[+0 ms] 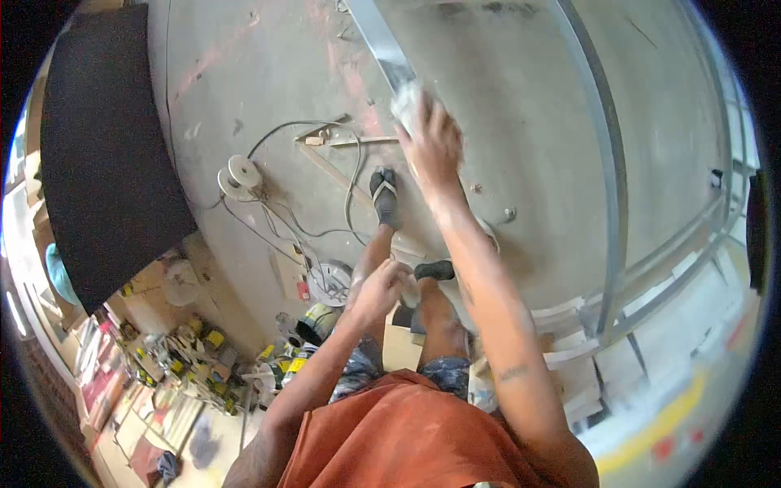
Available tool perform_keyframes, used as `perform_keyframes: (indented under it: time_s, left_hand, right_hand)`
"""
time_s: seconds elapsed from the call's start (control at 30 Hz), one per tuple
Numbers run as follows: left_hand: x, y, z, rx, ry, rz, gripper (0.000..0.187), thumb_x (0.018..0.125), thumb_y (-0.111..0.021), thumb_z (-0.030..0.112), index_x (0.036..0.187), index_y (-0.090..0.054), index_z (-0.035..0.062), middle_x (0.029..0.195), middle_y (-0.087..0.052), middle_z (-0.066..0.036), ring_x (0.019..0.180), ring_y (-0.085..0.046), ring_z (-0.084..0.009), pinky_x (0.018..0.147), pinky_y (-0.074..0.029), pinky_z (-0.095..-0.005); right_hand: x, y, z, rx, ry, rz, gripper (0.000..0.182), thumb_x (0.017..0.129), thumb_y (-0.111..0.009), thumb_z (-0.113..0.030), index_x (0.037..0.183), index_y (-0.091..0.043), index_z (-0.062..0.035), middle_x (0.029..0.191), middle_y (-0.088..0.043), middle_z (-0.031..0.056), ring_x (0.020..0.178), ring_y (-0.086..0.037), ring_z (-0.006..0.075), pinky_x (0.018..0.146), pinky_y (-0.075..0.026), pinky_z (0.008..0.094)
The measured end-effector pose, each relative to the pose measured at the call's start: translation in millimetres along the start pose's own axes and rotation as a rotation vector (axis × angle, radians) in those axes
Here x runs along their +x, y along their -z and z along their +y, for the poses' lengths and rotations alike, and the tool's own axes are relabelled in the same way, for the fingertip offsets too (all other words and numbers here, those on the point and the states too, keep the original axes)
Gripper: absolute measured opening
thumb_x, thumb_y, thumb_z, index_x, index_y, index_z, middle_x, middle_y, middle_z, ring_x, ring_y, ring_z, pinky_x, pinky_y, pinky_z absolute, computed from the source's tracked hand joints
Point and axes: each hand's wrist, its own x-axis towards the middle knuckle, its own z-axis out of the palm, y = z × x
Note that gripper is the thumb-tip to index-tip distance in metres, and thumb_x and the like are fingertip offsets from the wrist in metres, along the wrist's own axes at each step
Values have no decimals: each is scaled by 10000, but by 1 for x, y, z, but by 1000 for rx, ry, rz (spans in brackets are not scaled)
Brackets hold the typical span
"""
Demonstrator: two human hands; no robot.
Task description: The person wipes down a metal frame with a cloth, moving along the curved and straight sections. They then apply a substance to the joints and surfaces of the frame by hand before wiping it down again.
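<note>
Right hand (431, 146), upper centre, grasps a blurred white item (405, 106) left of its fingers, at the bar (378, 41); bar's long axis slants up-left. Left hand (381, 289), centre: curled, grasp indeterminable.

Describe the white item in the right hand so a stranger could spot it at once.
Follow the grey metal bar from the picture's top centre down to the right hand. The white item in that hand is blurred, but its whiteness sets it apart from the grey bar.
</note>
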Motion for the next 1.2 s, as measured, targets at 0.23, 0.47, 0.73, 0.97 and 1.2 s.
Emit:
perform_keyframes:
  time_s: [0.23,0.47,0.73,0.97,1.2]
  left_hand:
    - [-11,53,-41,-223,136,100,215,868,-530,29,1056,-631,-6,980,-641,-174,940,-644,-296,868,-505,-366]
    - [-40,85,-107,-369,317,325,287,859,-449,4,1091,-615,-30,1017,-672,-124,977,-640,-217,904,-498,-325]
    - [-25,119,-135,-650,463,445,300,904,-417,-15,1138,-605,2,986,-643,-89,870,-632,-166,809,-518,-302]
    - [-30,77,-139,-646,439,475,341,867,-417,-28,1160,-592,-6,1060,-648,-112,995,-599,-203,923,-466,-318]
    - [-17,87,-141,-795,370,579,298,907,-424,-13,1151,-593,-1,1023,-635,-88,858,-621,-154,794,-509,-295]
  right_hand:
    - [-228,74,64,-58,-77,-332,789,915,-712,-291,1561,-317,-69,1439,-387,255,1258,-450,450,1021,-403,546]
    - [35,-10,-24,-231,83,-166,611,1001,-564,-207,1512,-328,33,1451,-413,278,1192,-528,412,996,-440,514]
    - [304,-95,-90,-165,143,12,639,1021,-502,-339,1487,-328,62,1276,-531,265,1141,-568,414,994,-476,488]
    - [49,-2,-38,-221,-100,-247,673,1039,-471,-409,1529,-307,22,1495,-415,275,1315,-462,439,1109,-355,519]
    - [-141,0,127,87,-531,-470,576,1026,-501,-261,1487,-362,56,1460,-448,318,1355,-433,453,1168,-318,489]
